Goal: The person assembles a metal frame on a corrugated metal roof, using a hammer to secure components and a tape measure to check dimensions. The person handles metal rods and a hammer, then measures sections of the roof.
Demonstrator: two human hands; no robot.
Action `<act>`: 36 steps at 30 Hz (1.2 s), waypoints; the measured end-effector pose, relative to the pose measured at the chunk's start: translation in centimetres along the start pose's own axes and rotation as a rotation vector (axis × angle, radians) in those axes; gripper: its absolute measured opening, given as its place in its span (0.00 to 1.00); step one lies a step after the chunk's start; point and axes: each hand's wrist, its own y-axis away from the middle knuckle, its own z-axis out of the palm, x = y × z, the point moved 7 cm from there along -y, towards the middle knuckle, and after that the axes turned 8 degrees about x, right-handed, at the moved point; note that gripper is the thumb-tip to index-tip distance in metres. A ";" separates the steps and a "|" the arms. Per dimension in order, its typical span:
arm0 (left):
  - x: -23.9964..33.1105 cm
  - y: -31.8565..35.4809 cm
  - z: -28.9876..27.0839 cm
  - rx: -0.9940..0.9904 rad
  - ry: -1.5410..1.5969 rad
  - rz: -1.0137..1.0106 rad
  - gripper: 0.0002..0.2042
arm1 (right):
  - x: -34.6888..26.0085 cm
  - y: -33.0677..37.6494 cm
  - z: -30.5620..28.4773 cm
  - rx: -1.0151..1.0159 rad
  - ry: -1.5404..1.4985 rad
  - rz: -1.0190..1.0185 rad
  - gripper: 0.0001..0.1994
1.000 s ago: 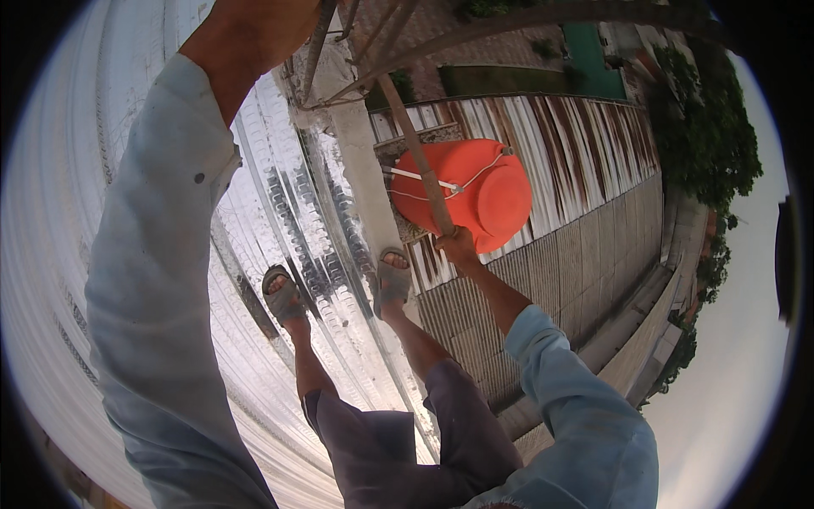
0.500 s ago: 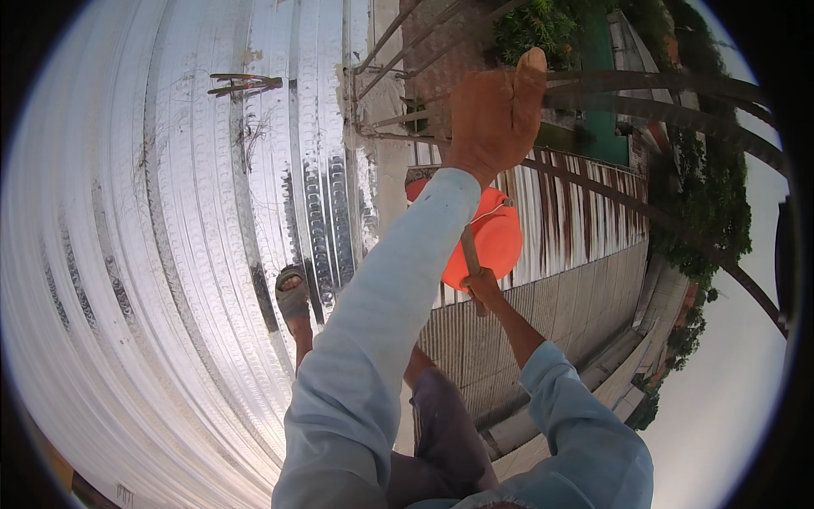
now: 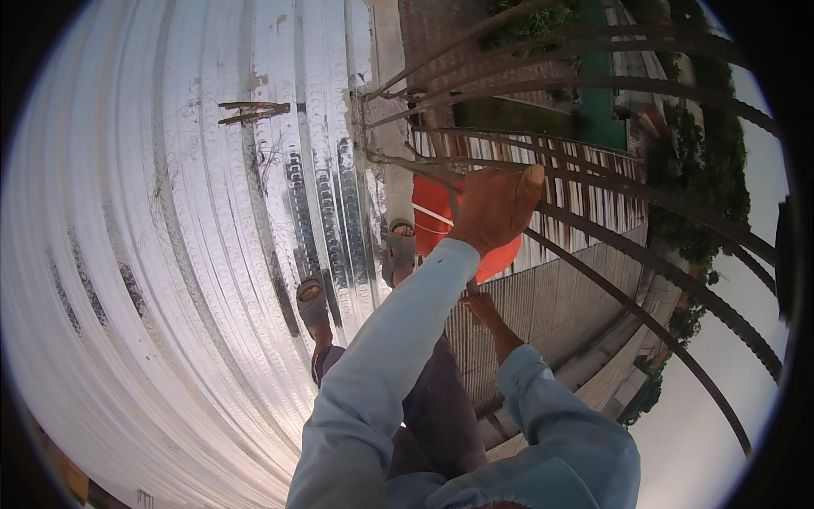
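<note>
Looking down from up high here. Left hand is up in front of the cam, fingers curled and clenched round one of the rusty metal bars that fan out toward the right. Right behind and just under that hand sits the orange bucket, partly hidden by it, so only its left side and a bit of the lower edge show. Right hand is lower down, arm stretched out under the bucket; it looks closed on something thin near the bucket's bottom edge, prob a handle or stick, but can't tell for sure bc the left sleeve covers most of it. Both sandals stand on the shiny corrugated metal roof, one near the edge, right beside the bucket.

Vs half a sec ago: left hand dropped lower and further right in view, before it was up near the top w/ fingers spread over the bars, now it's gripping one. Bucket shows more on its left side than it did. Roof fills the left side same as before.
</note>
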 end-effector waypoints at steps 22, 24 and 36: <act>-1.5 1.2 0.4 -0.002 -0.072 -0.124 0.24 | -4.1 4.3 -4.6 -0.343 -0.015 0.273 0.07; -1.5 1.3 0.7 -0.002 -0.092 -0.109 0.21 | -5.5 5.4 -6.0 -0.341 -0.037 0.303 0.08; -1.1 1.5 1.3 -0.067 -0.128 -0.078 0.13 | -7.7 7.5 -8.6 -0.338 -0.070 0.313 0.11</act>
